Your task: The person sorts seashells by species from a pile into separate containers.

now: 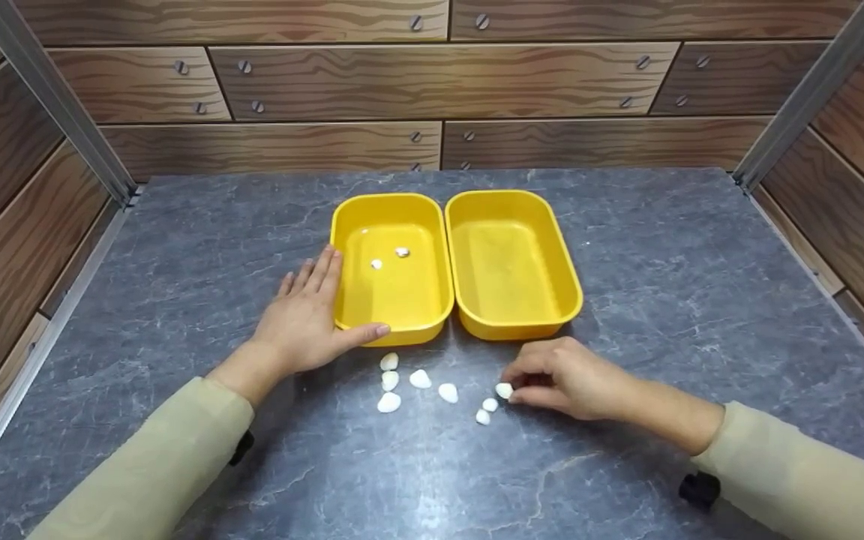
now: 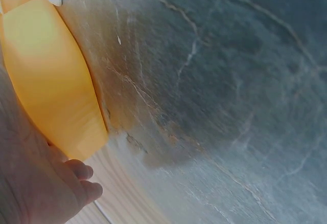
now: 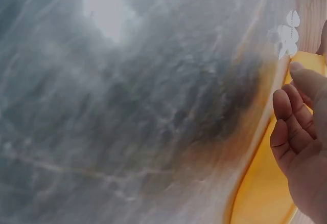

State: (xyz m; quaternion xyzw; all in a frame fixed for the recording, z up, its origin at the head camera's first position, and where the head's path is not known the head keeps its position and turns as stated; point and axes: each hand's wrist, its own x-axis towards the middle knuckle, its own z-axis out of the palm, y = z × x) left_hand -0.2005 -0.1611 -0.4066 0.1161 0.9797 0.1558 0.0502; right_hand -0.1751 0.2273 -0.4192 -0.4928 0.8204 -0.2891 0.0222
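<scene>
The left hand (image 1: 303, 319) lay flat on the grey table (image 1: 177, 247), fingers straight along the left wall of the left tray (image 1: 391, 311) and the thumb stretched across its near wall; it held nothing. Two small white stones (image 1: 400, 252) lay inside that yellow tray, towards the far end. The right tray (image 1: 511, 319), also yellow, stood just beside it, their rims touching.

The right hand (image 1: 563, 379) rested on the table in front of the right tray, fingers curled, pinching one white stone (image 1: 504, 390) between thumb and fingertips; the stone looked to be still down on the table. Two more stones (image 1: 486, 409) lay just beside it, to the left, and a looser cluster of five (image 1: 417, 382) sat in front of the left tray, between the two hands. Both sleeves (image 1: 154, 465) were beige. The wrist views were blurred, showing mostly table, yellow plastic and parts of the hands.
</scene>
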